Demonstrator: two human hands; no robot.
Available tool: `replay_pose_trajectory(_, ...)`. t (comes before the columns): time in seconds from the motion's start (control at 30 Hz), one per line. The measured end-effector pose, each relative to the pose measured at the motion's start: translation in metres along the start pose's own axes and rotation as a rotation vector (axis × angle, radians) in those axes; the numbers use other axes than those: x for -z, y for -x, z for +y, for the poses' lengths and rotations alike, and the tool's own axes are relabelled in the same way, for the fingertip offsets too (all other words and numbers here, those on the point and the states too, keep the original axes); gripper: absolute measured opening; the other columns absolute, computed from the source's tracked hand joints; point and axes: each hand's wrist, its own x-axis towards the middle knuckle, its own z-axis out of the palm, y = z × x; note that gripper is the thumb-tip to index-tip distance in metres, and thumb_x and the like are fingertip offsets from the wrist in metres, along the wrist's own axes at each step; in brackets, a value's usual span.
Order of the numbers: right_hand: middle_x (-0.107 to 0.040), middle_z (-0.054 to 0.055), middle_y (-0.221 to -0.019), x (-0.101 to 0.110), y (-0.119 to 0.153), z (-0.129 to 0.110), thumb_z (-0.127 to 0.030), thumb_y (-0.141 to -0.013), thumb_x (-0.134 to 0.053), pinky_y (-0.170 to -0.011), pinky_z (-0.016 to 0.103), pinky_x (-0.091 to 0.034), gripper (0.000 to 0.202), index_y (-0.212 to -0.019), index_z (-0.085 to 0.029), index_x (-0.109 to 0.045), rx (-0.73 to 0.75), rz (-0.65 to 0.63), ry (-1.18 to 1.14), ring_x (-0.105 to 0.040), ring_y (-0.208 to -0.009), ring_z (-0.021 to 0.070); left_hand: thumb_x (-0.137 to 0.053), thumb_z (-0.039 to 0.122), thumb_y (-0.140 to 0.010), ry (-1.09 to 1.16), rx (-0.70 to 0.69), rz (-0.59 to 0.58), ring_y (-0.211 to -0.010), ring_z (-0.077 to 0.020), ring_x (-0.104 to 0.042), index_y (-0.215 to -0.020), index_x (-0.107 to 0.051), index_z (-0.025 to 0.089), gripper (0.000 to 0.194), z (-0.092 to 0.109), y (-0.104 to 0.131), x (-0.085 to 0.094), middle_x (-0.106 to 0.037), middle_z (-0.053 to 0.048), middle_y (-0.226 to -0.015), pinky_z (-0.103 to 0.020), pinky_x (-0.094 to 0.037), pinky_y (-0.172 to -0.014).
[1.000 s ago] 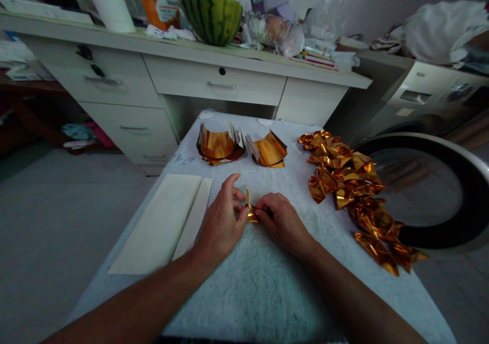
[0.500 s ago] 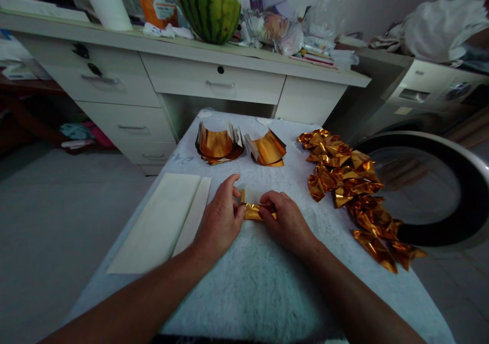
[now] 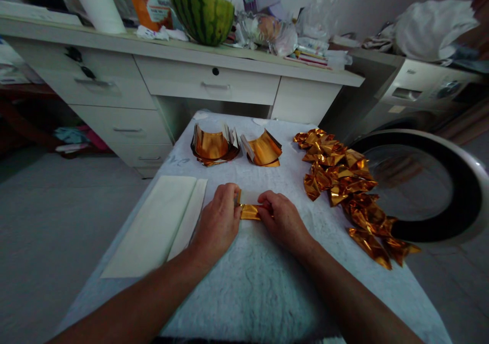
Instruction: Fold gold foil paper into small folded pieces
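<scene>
Between my hands, a sheet of gold foil paper (image 3: 250, 212) lies on the cloth, its near edge folded into a shiny band and its pale side showing behind. My left hand (image 3: 222, 212) has its fingers curled round the left end of the sheet. At the right end, my right hand (image 3: 280, 214) pinches the folded band between thumb and fingers. Just beyond stand two curved stacks of gold foil sheets, a thicker left stack (image 3: 212, 145) and a thinner right stack (image 3: 264, 149). Folded gold foil pieces (image 3: 340, 171) are heaped to the right.
Pale paper sheets (image 3: 153, 227) lie left of my hands on the cloth-covered table (image 3: 244, 293). Behind it, a white desk (image 3: 206, 82) bears a cut watermelon (image 3: 200, 13) and plastic bags. An open washing machine door (image 3: 466, 191) stands close on the right.
My left fingers, raised and apart before, have curled down onto the left end of the foil. My right hand keeps its pinch. The whole view has shifted slightly.
</scene>
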Motion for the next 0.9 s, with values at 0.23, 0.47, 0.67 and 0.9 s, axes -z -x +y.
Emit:
replay_pose_trajectory(0.23,-0.065,0.003,-0.083,-0.0001,-0.0005,0.0006,-0.012,-0.086,-0.061,-0.072,0.029,-0.038,0.009,-0.091,-0.019,-0.059,0.013,0.008,-0.001,-0.055,-0.080,0.0187,-0.052,0.004,-0.081,-0.049,0.009,-0.018,-0.076,-0.0170,-0.063,-0.101,-0.041,0.024,0.030,0.0037,-0.0019,0.0027,-0.056,-0.003,-0.102,-0.032,-0.050,-0.069)
replay_pose_trajectory(0.47,-0.065,0.002,-0.081,-0.0003,-0.0004,0.0009,-0.011,-0.085,-0.061,-0.072,0.030,-0.038,0.009,-0.089,-0.020,-0.059,0.024,0.009,-0.003,-0.055,-0.078,0.0184,-0.053,0.004,-0.081,-0.011,-0.010,-0.009,-0.078,-0.0171,-0.062,-0.103,-0.042,0.023,0.031,0.0003,0.0001,0.0017,-0.057,-0.002,-0.102,-0.031,-0.050,-0.070)
replay_pose_trajectory(0.67,-0.064,0.002,-0.078,0.0007,-0.0003,0.0010,-0.011,-0.085,-0.061,-0.071,0.029,-0.037,0.008,-0.086,-0.019,-0.060,0.022,0.011,-0.010,-0.054,-0.075,0.0171,-0.052,0.006,-0.084,-0.043,-0.021,-0.032,-0.080,-0.0179,-0.062,-0.103,-0.045,0.023,0.027,0.0019,0.0008,0.0035,-0.056,-0.003,-0.101,-0.032,-0.051,-0.073)
replay_pose_trajectory(0.9,-0.063,0.001,-0.076,0.0003,-0.0010,0.0009,-0.009,-0.083,-0.060,-0.070,0.028,-0.037,0.010,-0.084,-0.019,-0.059,0.020,0.015,-0.019,-0.054,-0.074,0.0169,-0.050,0.009,-0.089,-0.124,-0.056,-0.075,-0.083,-0.0188,-0.061,-0.097,-0.056,0.021,0.015,0.0033,-0.0002,0.0042,-0.055,-0.004,-0.097,-0.032,-0.052,-0.074)
